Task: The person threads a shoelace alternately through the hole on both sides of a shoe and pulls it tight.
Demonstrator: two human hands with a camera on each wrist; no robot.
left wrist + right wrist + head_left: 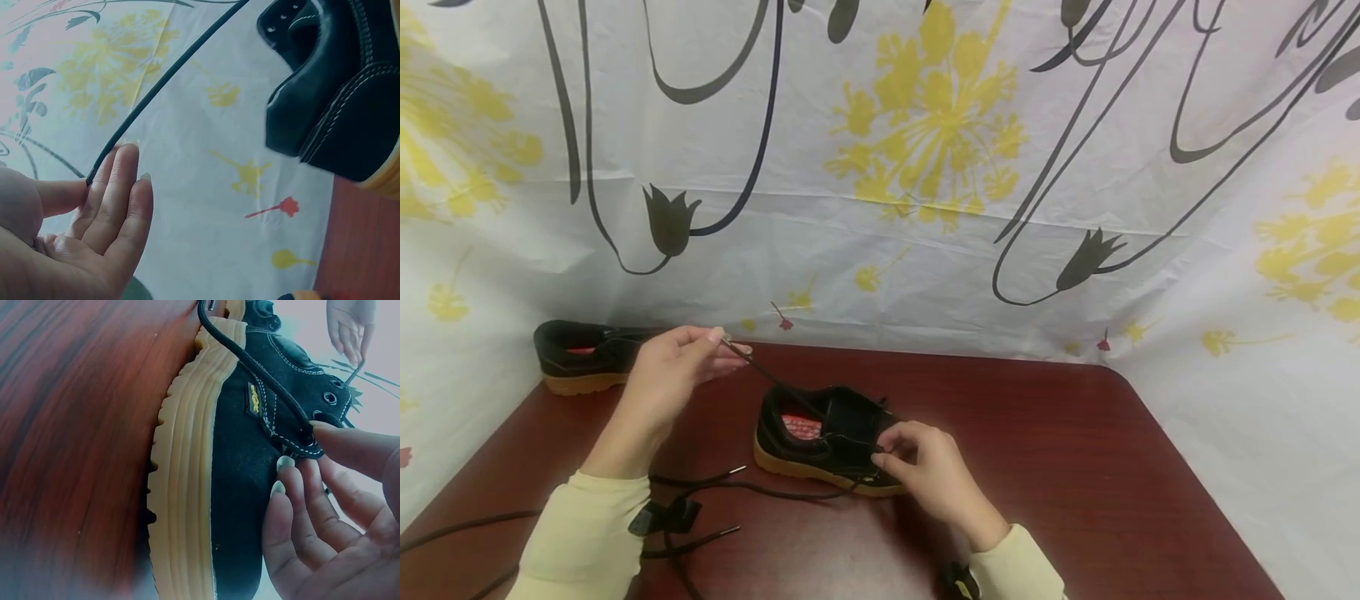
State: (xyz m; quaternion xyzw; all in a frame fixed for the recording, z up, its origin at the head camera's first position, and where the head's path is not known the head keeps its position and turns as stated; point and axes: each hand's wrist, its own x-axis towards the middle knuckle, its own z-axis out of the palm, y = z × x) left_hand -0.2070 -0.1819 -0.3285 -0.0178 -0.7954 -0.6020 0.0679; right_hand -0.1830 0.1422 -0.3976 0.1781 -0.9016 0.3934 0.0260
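- The black shoe (842, 450) sits in the middle of the bench (1037, 450), between the two hands and a bit nearer than the left one.
- Its heel is on the left and its toe is on the right. The long way of the shoe runs from left and far to right and a little near. The right hand covers some of the toe end.
- The shoe sits flat on its tan sole (184, 456), with the foot hole up. A red insole (801, 427) shows inside.
- The left hand (673, 367) is up at the far left of the shoe. Its thumb and a finger pinch the end of a black lace (187, 60). The other fingers are nearly straight.
- That lace is pulled tight and goes down to the right, to the shoe.
- The right hand (925, 467) is at the right of the shoe. Its thumb and fingers pinch the edge of the shoe by a lace hole, with the fingers bent and close to the thumb.
- A loose lace end (790, 496) goes left from the near side of the shoe.
- Another shoe (597, 358) stands at the far left, partly behind the left hand.
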